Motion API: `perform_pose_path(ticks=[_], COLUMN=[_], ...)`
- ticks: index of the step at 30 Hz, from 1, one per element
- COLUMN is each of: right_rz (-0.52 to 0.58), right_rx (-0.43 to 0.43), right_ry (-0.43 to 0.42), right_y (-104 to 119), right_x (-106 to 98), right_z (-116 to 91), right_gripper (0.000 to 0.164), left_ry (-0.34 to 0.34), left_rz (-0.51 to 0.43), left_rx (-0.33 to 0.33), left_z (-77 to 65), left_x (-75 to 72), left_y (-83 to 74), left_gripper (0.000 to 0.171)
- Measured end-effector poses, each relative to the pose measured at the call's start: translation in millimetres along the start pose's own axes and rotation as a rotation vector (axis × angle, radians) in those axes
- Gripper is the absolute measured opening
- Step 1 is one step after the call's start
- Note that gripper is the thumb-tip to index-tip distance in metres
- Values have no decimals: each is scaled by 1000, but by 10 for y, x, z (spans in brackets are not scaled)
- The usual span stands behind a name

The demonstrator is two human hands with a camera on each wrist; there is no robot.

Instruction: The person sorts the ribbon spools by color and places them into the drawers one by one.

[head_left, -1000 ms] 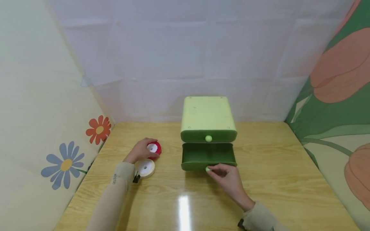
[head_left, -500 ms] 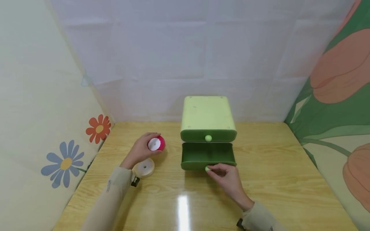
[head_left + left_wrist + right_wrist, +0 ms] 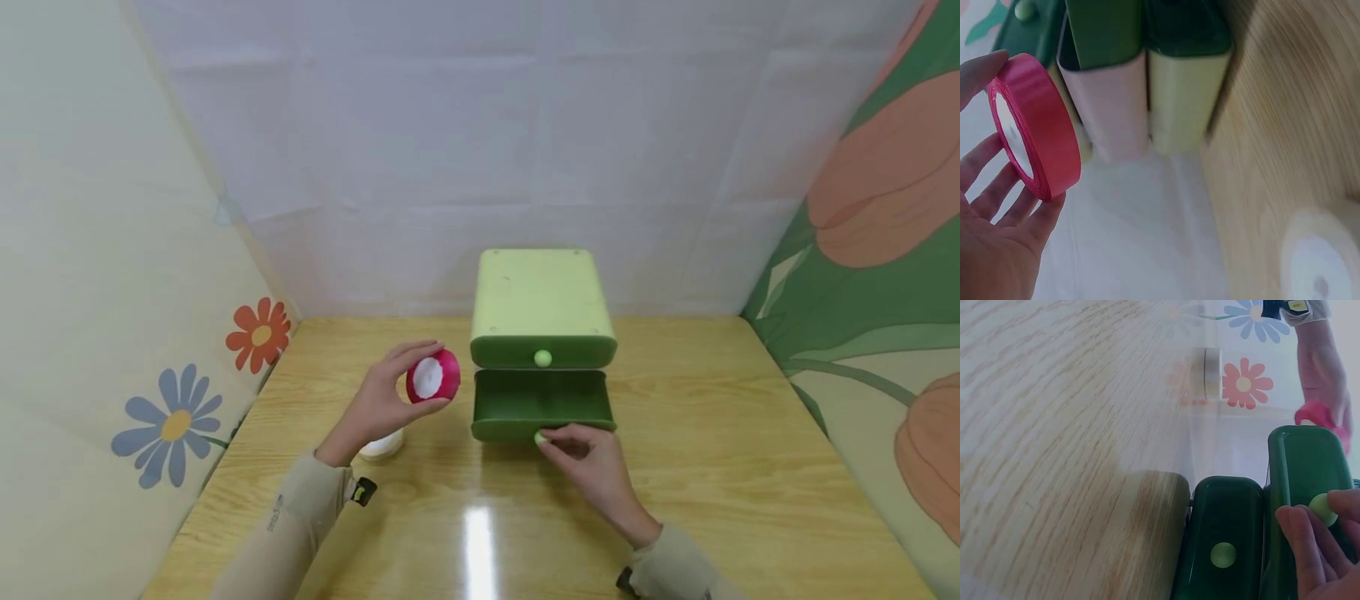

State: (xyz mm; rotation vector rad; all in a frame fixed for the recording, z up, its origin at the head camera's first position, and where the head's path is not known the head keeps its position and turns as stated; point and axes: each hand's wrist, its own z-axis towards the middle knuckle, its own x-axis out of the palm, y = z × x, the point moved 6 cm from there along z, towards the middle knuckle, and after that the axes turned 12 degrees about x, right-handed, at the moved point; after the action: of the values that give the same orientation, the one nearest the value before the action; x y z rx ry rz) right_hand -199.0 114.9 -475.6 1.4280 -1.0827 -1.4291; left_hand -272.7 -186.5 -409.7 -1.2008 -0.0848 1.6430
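My left hand [image 3: 375,408] grips a roll of red ribbon [image 3: 447,377] with a white core, raised above the table left of the drawer unit [image 3: 538,292]. In the left wrist view the ribbon roll [image 3: 1054,125] sits between thumb and fingers. My right hand [image 3: 596,471] pinches the light green knob of a pulled-out dark green drawer [image 3: 498,432]. No contents show inside that drawer in the head view. A cream ribbon roll [image 3: 382,447] lies on the table, partly hidden beneath my left hand.
Above the pulled-out drawer is a closed drawer with a round knob [image 3: 542,358]. Another closed drawer [image 3: 1213,515] lies below it, seen in the right wrist view. The wooden table [image 3: 705,417] meets a white backdrop [image 3: 420,167] and flower-printed side panels.
My left hand has lifted the red ribbon roll off the table, carried it right toward the drawer and tilted it. The right hand stays on the knob, and the drawer has not moved.
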Motion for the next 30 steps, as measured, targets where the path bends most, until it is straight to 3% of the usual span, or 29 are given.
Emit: perform_pose_path(ticks=[5,15,30], right_rz=[-8,-12,-19], right_rx=[-18,6,7], right_ry=[2,-4,-10], right_y=[15,0,29], right_x=[2,-5,-2], right_z=[7,18,11], right_gripper=[11,12,11], left_ry=[17,41,103], left_rz=[-39,-58,-24], left_rx=[47,113,185], left_z=[41,94,126], left_x=[100,221,458], left_y=[-218,-475,-624], left_gripper=[74,75,73])
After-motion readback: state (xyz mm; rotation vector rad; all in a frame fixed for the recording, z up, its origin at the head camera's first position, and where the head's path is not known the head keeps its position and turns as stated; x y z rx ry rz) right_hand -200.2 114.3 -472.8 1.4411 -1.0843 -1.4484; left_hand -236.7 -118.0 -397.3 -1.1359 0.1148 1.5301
